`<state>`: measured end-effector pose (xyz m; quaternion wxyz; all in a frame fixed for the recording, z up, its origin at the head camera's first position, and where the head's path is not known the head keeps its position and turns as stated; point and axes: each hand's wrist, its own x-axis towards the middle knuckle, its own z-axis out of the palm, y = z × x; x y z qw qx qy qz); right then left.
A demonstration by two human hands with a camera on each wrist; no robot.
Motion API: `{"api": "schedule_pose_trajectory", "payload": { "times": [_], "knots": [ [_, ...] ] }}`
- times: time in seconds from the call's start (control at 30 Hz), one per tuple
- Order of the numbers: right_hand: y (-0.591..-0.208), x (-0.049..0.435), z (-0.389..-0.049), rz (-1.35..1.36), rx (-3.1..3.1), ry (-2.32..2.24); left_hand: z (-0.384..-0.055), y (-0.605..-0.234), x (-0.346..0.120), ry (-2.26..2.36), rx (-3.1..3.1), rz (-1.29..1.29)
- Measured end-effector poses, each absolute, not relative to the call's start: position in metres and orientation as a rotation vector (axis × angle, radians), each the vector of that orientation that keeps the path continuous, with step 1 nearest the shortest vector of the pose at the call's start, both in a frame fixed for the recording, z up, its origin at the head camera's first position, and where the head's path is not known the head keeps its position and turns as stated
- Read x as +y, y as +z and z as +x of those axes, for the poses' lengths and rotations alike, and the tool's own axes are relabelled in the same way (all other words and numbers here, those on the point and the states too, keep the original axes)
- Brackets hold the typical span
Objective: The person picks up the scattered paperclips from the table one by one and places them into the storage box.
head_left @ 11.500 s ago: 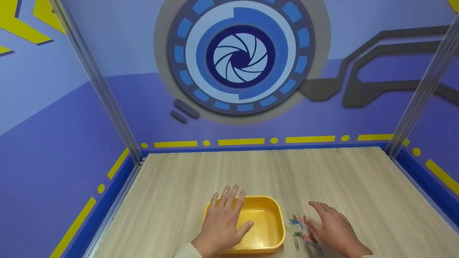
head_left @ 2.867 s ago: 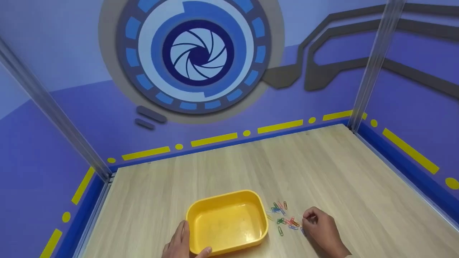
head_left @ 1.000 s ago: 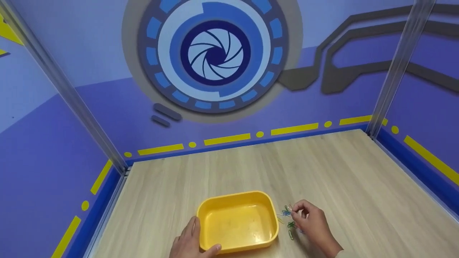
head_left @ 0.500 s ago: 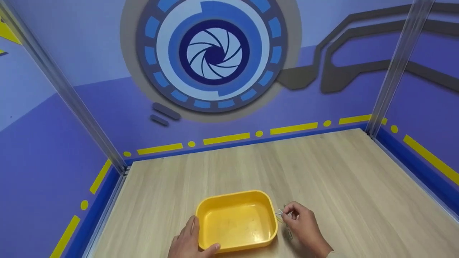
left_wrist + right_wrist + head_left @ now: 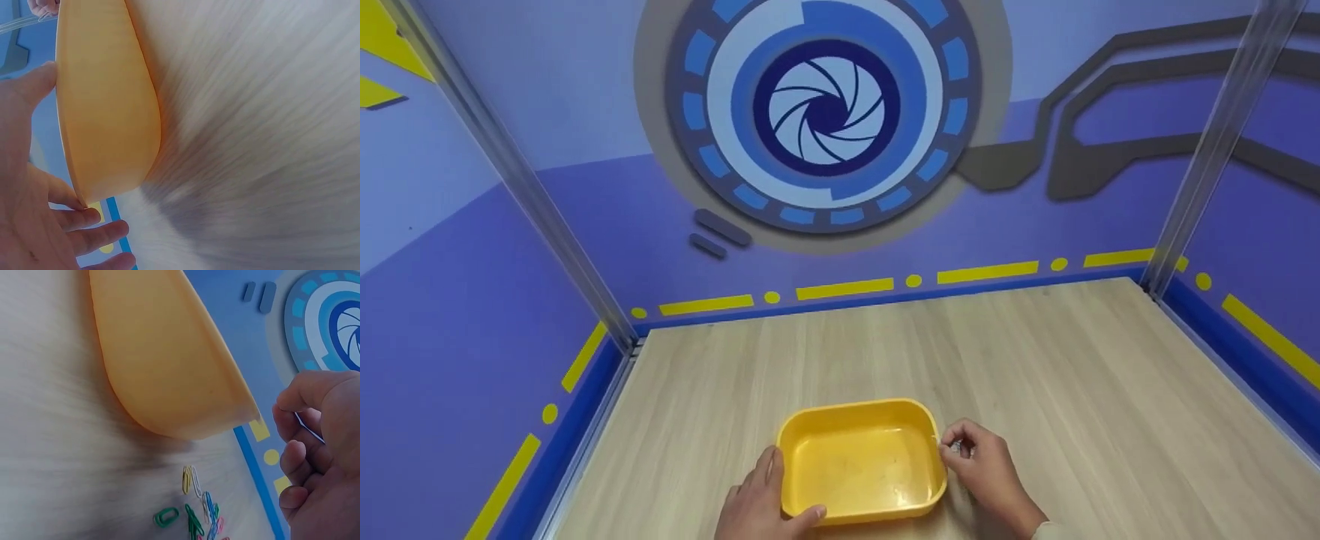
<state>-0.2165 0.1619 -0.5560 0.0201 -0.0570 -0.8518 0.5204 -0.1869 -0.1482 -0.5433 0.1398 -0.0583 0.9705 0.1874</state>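
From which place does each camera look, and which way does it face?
Head: on the head, facing forward and down at the wall and yellow container; left hand and right hand show.
Left wrist: on that wrist, facing the container's outside; the left hand shows, plus part of the right.
Right wrist: on that wrist, facing the container's outside and paper clips; the right hand shows.
Both wrist views share the container and table.

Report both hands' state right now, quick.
Left hand: closed, holding the yellow container by its rim.
Right hand: closed in a pinch, apparently on a pale paper clip, too small to confirm.
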Motion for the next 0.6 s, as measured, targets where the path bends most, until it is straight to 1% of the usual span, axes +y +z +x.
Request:
{"api": "schedule_pose_trajectory", "payload": {
  "times": [0.23, 0.6],
  "knots": [
    [-0.558, 0.154, -0.217, -0.050, -2.602, 1.565, -0.187, -0.541, -0.150, 0.536, 2.842, -0.033],
    [-0.557, 0.139, -0.218, 0.080, -2.695, 1.383, -0.187, -0.546, -0.154, 0.498, 2.867, -0.028]
  ]
}}
